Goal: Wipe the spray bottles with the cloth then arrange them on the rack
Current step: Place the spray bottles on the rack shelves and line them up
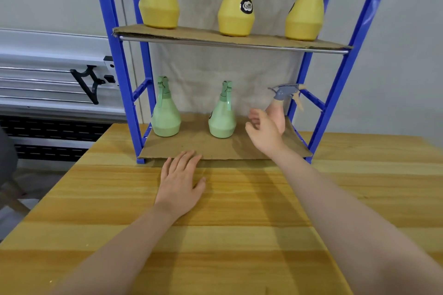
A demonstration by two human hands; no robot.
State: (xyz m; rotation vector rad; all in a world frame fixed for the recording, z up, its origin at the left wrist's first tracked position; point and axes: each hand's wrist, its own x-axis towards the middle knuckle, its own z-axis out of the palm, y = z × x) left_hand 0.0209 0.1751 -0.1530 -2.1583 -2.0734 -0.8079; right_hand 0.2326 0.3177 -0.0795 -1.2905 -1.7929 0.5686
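Observation:
A blue rack (115, 60) stands at the back of the wooden table (215, 235). Three yellow spray bottles (236, 7) line its upper cardboard shelf. On the lower cardboard shelf (191, 148) stand two green spray bottles (165, 112) (222, 116) and, at the right, a pink spray bottle (278, 115) with a grey-blue trigger head. My right hand (263, 132) hovers just in front of the pink bottle, fingers apart, partly hiding it; I cannot tell whether it touches. My left hand (179, 182) lies flat and open on the table by the shelf's front edge. No cloth is in view.
A white wall panel with metal rails and a black bracket (88, 81) lies left of the rack. Beige fabric (215, 79) hangs behind the shelves. The table's left edge runs diagonally at the lower left, with floor beyond it.

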